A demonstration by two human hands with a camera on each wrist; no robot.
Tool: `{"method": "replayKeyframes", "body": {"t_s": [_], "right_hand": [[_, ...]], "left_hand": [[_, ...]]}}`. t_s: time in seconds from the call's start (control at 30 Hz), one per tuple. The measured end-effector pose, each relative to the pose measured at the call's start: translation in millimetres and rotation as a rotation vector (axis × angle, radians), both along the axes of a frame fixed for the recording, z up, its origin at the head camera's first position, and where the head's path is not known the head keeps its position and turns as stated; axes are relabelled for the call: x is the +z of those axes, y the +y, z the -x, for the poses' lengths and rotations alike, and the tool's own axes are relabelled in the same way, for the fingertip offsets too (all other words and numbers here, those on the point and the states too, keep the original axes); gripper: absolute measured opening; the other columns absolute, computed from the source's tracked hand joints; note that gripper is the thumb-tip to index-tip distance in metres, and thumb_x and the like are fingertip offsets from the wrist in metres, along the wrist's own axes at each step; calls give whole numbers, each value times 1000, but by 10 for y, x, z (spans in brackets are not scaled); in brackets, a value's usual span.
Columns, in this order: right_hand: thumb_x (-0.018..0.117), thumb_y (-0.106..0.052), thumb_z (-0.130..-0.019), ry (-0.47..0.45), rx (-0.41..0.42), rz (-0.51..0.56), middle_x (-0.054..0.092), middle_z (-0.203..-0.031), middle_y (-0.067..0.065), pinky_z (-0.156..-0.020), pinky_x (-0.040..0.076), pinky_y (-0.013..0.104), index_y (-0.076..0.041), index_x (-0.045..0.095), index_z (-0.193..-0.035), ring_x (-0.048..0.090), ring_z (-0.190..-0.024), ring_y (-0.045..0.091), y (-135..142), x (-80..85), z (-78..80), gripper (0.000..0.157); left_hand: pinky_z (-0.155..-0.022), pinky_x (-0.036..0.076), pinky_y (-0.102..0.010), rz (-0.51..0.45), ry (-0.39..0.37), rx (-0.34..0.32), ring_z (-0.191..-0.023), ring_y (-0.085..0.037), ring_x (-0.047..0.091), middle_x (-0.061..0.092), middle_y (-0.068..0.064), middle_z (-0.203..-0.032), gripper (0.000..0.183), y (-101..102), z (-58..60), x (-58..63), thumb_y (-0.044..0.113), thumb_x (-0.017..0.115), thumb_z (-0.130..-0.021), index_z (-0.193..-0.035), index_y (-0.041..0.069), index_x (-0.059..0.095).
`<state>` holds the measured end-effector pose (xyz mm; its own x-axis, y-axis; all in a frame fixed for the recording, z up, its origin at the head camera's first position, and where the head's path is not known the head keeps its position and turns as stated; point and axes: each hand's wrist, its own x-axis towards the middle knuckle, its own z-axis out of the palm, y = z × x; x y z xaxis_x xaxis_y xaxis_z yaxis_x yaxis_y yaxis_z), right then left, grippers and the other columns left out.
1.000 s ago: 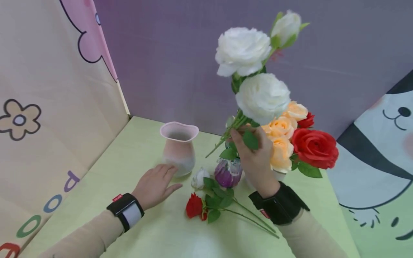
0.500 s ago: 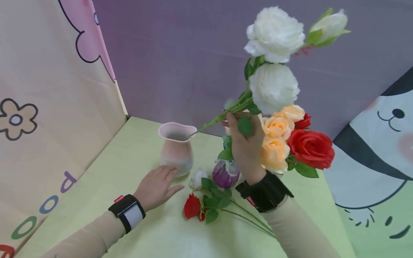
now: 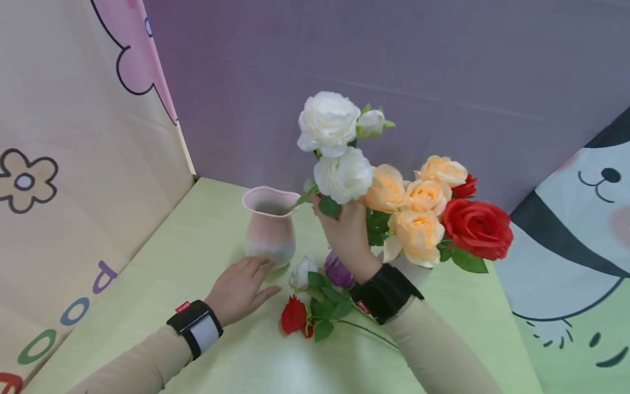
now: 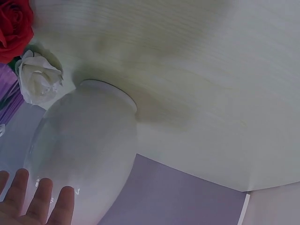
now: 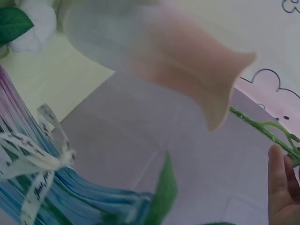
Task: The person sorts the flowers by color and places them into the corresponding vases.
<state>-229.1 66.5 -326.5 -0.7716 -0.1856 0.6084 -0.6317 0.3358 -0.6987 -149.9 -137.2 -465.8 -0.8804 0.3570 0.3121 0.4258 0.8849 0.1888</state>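
Observation:
A pink-and-white vase (image 3: 269,235) with a wavy rim stands upright on the table. My left hand (image 3: 241,287) lies low at its front with fingers extended; in the left wrist view the fingers (image 4: 42,199) overlap the vase, and contact cannot be told. My right hand (image 3: 346,232) pinches the green stem (image 5: 255,124) of a spray of white flowers (image 3: 343,174), two full blooms and a bud. The spray leans to the right, its stem end at the vase's mouth on the right side. How deep the stem reaches is hidden.
Before the vase lie a red rose (image 3: 293,314) and a white rose (image 3: 303,272). A ribbed purple-and-blue vase (image 5: 28,173) with a ribbon bow stands partly behind my right hand. Peach roses (image 3: 418,230) and a large red rose (image 3: 478,229) fill the right side.
My right hand rises with the white spray, then comes down and left; the stem end moves from beside the vase to its mouth. The left hand stays about where it is.

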Motion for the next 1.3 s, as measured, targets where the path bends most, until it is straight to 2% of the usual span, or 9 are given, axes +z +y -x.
{"method": "replayKeyframes", "body": {"t_s": [0.1, 0.17, 0.27, 0.37, 0.5, 0.6, 0.8, 0.97, 1.3], "right_hand": [[65, -11, -95, -25, -22, -55, 67, -99, 17, -81, 57, 39, 1, 63, -107, 67, -95, 29, -46, -74, 18, 17], [65, -14, -95, -57, -59, -138, 66, -101, 17, -84, 57, 42, 0, 62, -112, 66, -99, 29, -77, -116, 22, 22], [66, -16, -94, -168, -73, -236, 64, -82, 15, -66, 55, 37, -1, 62, -115, 65, -77, 27, -106, -160, 12, 26], [63, -17, -95, -282, -62, -298, 66, -78, 12, -56, 50, 29, -3, 65, -115, 62, -65, 21, -117, -175, -5, 25], [58, -19, -98, -351, -36, -338, 72, -107, 11, -66, 57, 30, -6, 62, -129, 70, -82, 21, -115, -174, -34, 34], [58, -20, -100, -380, -18, -343, 70, -115, 11, -71, 58, 33, -8, 55, -140, 70, -88, 23, -94, -188, -53, 42], [57, -20, -100, -409, -7, -292, 69, -115, 10, -74, 58, 35, -10, 55, -140, 69, -88, 22, 1, -241, -90, 41], [60, -20, -98, -402, -12, -263, 71, -110, 8, -77, 58, 35, -10, 62, -132, 68, -87, 19, 156, -275, -185, 35], [68, -9, -91, -343, -42, -337, 74, -95, 9, -74, 59, 31, -3, 70, -115, 69, -82, 21, 471, -443, -410, 25]], "left_hand": [[-99, 52, -49, 11, 4, -2, -121, -31, 60, 63, -13, -131, 63, 0, 0, 2, 52, 61, -93, -136, 6, 58], [-99, 52, -49, 18, 2, -2, -121, -31, 60, 63, -13, -132, 62, 1, -2, 1, 52, 61, -94, -136, 6, 57], [-100, 52, -49, 32, -8, -5, -122, -31, 59, 62, -13, -134, 62, 7, -8, 0, 51, 61, -94, -137, 6, 57], [-101, 51, -50, 41, -21, -2, -123, -32, 59, 61, -14, -135, 62, 11, -14, 3, 52, 61, -94, -136, 6, 57], [-101, 51, -50, 40, -40, 8, -123, -32, 58, 62, -14, -134, 63, 12, -15, 9, 53, 59, -94, -136, 7, 57], [-101, 51, -50, 32, -49, 13, -123, -31, 58, 62, -13, -133, 63, 16, -13, 4, 54, 59, -94, -137, 7, 57], [-99, 52, -50, 24, -37, 8, -122, -30, 58, 62, -12, -132, 62, 17, -17, -14, 53, 60, -94, -136, 8, 58], [-99, 52, -49, 22, -29, -1, -121, -29, 59, 63, -11, -131, 62, 20, -37, -10, 53, 60, -94, -136, 7, 59], [-98, 53, -49, 21, -32, -4, -123, -29, 58, 63, -10, -132, 62, 32, -121, 69, 53, 60, -93, -137, 9, 58]]}}
